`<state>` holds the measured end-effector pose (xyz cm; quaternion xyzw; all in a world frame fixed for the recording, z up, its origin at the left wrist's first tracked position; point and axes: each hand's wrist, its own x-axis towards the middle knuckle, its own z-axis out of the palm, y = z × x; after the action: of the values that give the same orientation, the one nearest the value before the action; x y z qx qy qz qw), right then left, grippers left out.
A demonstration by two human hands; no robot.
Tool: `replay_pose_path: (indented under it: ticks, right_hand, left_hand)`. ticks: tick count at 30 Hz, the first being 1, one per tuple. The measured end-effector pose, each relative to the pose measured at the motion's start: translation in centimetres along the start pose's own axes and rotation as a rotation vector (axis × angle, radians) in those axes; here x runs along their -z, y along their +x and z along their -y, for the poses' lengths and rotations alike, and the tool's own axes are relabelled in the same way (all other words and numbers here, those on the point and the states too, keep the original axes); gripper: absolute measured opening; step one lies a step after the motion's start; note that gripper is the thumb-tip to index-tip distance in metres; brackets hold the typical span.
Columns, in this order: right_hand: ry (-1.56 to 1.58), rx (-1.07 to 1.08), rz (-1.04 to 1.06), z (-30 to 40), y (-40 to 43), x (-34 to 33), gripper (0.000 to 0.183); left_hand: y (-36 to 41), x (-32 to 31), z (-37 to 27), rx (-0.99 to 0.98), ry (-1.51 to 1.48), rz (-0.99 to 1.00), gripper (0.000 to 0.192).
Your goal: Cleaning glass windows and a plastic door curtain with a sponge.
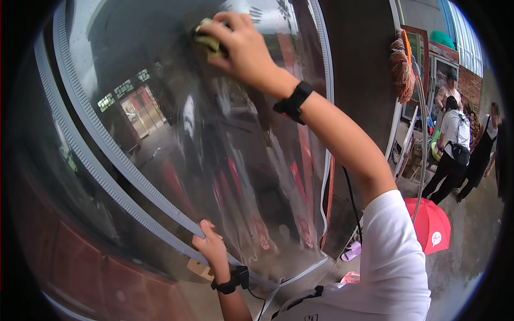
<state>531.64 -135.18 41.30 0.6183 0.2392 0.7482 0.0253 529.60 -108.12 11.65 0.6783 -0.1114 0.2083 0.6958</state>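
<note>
A clear plastic door curtain (172, 192) hangs before me, wrinkled lower down and full of reflections. My right hand (245, 48) presses a crumpled yellow-green cloth (211, 42) with dark parts against its upper area; the fingers hide some of the cloth. Lower down, my left hand (213, 246) grips the grey ribbed edge strip (132, 178) of the sheet, thumb on top. Beside that strip runs a second grey edge strip (116, 196), with a dark gap between the two. Both wrists wear black bands.
An orange-backed mop (401, 66) hangs at right above a red umbrella (429, 224). Purple slippers (351, 250) lie on the floor beside a black cable (353, 200). Several people (455, 132) stand farther right, near a glass-doored cabinet (441, 76).
</note>
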Motion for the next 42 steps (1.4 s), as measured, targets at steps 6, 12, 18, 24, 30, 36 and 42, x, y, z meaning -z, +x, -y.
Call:
replay_pose_path:
  ticks: [6,12,18,24,30,36,42]
  right_hand:
    - [0.006,-0.687,-0.389,-0.1,4.9,-2.3,0.034]
    - [0.501,-0.064,-0.103,13.2,3.6,-2.9,0.038]
    - [0.307,0.212,-0.019,12.0,2.9,-3.1,0.045]
    - [0.037,-0.067,-0.185,2.6,3.6,-0.9,0.045]
    - [0.054,-0.617,-0.186,-2.9,2.7,1.9,0.028]
    - [-0.014,-0.560,-0.324,-0.4,-0.2,1.9,0.033]
    - [0.284,-0.151,0.133,12.8,-4.2,1.7,0.050]
  left_hand:
    - [-0.3,0.2,0.0,-0.092,-0.006,-0.034,0.038]
    - [-0.6,0.0,-0.9,-0.051,-0.002,-0.038,0.037]
    - [-1.4,0.8,-2.4,0.011,0.014,0.018,0.036]
    - [-1.0,0.4,-2.3,0.059,-0.008,0.067,0.037]
    - [0.3,0.8,-1.2,-0.009,-0.001,0.058,0.040]
    - [-0.4,0.7,-1.2,0.009,0.001,0.044,0.038]
    - [-0.1,1.4,-1.3,-0.042,0.008,0.020,0.032]
